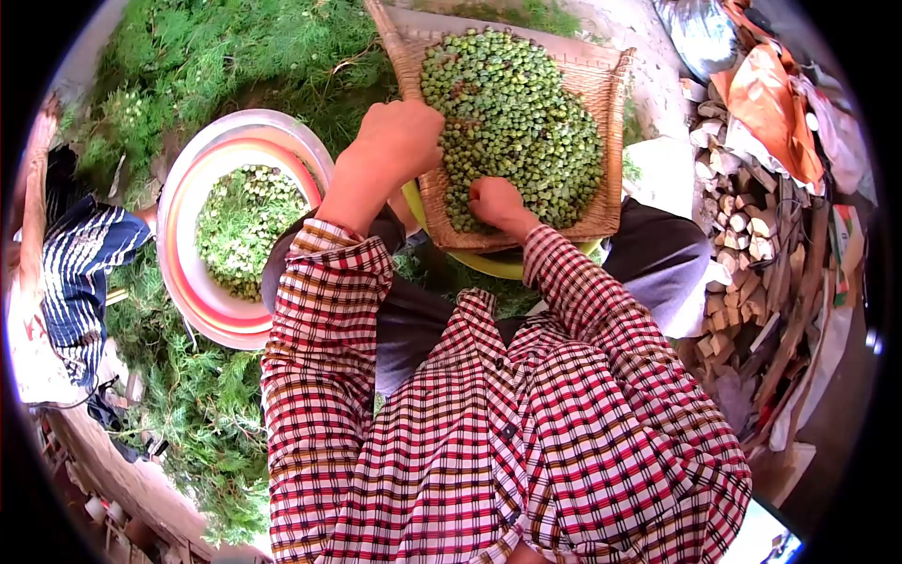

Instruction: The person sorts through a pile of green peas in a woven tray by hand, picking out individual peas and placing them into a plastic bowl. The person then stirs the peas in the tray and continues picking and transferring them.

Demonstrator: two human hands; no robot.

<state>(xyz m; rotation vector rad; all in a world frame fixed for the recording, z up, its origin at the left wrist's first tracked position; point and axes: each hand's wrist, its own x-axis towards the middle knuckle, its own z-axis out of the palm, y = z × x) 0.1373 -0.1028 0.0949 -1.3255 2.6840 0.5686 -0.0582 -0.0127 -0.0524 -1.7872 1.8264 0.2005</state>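
Small round green cones (526,113) are heaped in a woven basket (613,141) with a raised rim, tipped toward me above a yellow basin (489,266). My left hand (399,136) is a closed fist at the basket's left rim, its knuckles over the edge of the heap; what it grips is hidden. Down in the near part of the heap, my right hand (496,204) is curled shut among the cones, fingertips out of sight. I cannot tell what its fingers hold.
On my left stands a pale basin with an orange band (174,244), holding more green cones and sprigs. Feathery green branches (225,66) cover the ground. Another person's striped clothing (80,273) shows at far left. Stacked firewood (747,235) lies at right, below an orange bag (775,108).
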